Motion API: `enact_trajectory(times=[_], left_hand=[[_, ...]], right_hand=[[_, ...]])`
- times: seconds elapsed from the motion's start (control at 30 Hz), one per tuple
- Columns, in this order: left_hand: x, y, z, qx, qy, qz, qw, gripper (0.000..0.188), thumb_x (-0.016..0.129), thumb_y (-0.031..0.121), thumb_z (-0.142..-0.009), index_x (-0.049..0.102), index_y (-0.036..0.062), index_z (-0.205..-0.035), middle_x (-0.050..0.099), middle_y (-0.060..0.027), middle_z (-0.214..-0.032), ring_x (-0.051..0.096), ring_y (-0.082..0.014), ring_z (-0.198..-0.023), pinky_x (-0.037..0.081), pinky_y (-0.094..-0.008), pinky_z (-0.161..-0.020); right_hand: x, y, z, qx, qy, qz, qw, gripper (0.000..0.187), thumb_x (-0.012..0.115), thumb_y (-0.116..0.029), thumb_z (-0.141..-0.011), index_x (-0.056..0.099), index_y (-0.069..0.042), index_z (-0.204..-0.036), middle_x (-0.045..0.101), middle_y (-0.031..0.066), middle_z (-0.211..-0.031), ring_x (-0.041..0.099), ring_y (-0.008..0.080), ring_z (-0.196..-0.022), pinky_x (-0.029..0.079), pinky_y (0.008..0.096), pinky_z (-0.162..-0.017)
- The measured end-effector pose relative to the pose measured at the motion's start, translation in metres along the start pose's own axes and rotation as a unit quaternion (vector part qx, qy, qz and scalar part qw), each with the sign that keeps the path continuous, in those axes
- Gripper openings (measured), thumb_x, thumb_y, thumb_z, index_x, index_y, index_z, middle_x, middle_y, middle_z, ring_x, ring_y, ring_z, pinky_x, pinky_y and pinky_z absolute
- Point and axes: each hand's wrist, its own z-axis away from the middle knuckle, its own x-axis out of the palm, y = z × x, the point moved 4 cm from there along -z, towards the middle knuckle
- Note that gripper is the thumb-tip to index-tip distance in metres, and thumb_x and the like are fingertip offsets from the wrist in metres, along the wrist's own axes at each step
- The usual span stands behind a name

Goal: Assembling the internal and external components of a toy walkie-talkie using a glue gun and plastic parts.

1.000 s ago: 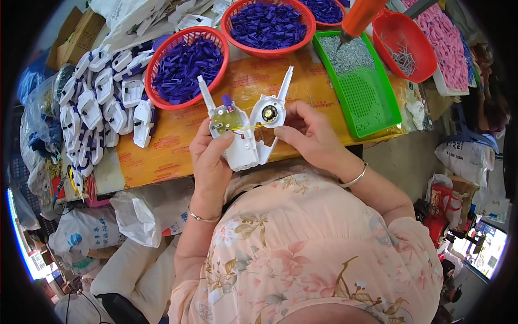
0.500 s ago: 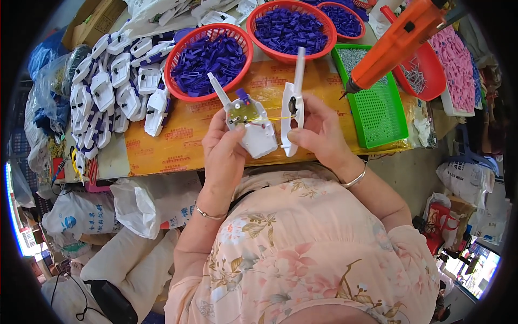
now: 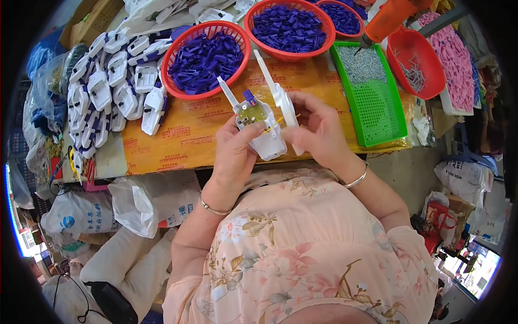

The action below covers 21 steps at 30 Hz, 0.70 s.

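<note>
My left hand [image 3: 236, 146] is closed on a white plastic housing half [image 3: 268, 144] with a long stem pointing away from me. Inside it sits a green circuit board [image 3: 251, 113] with a purple part [image 3: 250, 97] at its top edge. My left thumb lies at the board's lower edge. My right hand [image 3: 318, 127] grips the matching white housing half [image 3: 283, 102], tilted on edge with its stem leaning to the left. Yellow wires [image 3: 274, 124] run between the two halves, which are close but apart.
Red baskets of purple parts [image 3: 206, 62] [image 3: 290, 28] stand behind my hands. White-and-purple units [image 3: 121, 86] are heaped at left. At right are a green tray of screws [image 3: 362, 65], a red bowl of metal pins [image 3: 413, 75], pink parts [image 3: 450, 59] and a hanging orange screwdriver [image 3: 394, 20].
The right housing half has turned and come nearer the left one, its stem now leaning left. The left half has shifted slightly right. The orange screwdriver has swung up and away.
</note>
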Motion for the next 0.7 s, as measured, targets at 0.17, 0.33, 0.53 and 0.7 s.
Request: enact_trajectory(times=[0.17,0.33,0.53,0.7], left_hand=[[-0.004,-0.004,0.000,0.025,0.027,-0.014,0.999,0.033,0.063,-0.006,-0.078,0.055,-0.0026,-0.111,0.064,-0.0083,-0.100,0.065,-0.0173,-0.085,0.055,-0.0322,-0.077],[0.000,-0.010,-0.005,0.060,0.033,0.021,0.997,0.033,0.062,-0.007,-0.081,0.055,-0.0001,-0.112,0.064,-0.0073,-0.101,0.065,-0.0179,-0.088,0.055,-0.0322,-0.078],[-0.003,-0.020,-0.006,0.057,0.007,0.051,0.997,0.029,0.058,-0.001,-0.087,0.055,0.0008,-0.116,0.062,-0.0082,-0.107,0.063,-0.0173,-0.096,0.054,-0.0325,-0.082],[0.000,-0.020,-0.005,0.056,0.022,0.061,0.996,0.028,0.056,0.000,-0.088,0.053,0.0012,-0.116,0.062,-0.0081,-0.108,0.063,-0.0187,-0.097,0.053,-0.0329,-0.083]], right_hand=[[0.005,0.005,-0.004,0.115,0.015,-0.128,0.985,0.058,0.071,-0.012,-0.075,0.047,0.005,-0.126,0.054,0.0112,-0.115,0.054,0.0151,-0.106,0.046,0.0288,-0.091],[0.015,-0.007,-0.001,-0.060,-0.002,0.182,0.981,0.059,0.073,-0.014,-0.073,0.048,0.002,-0.124,0.052,0.0132,-0.114,0.053,0.0212,-0.103,0.045,0.0332,-0.089],[0.024,-0.007,0.003,-0.178,0.027,0.315,0.932,0.064,0.073,-0.013,-0.071,0.044,0.002,-0.126,0.047,0.0187,-0.117,0.049,0.0324,-0.105,0.043,0.0384,-0.090],[0.027,-0.003,0.004,-0.188,0.021,0.297,0.936,0.068,0.072,-0.008,-0.070,0.039,0.003,-0.128,0.045,0.0216,-0.118,0.048,0.0385,-0.105,0.043,0.0430,-0.090]])
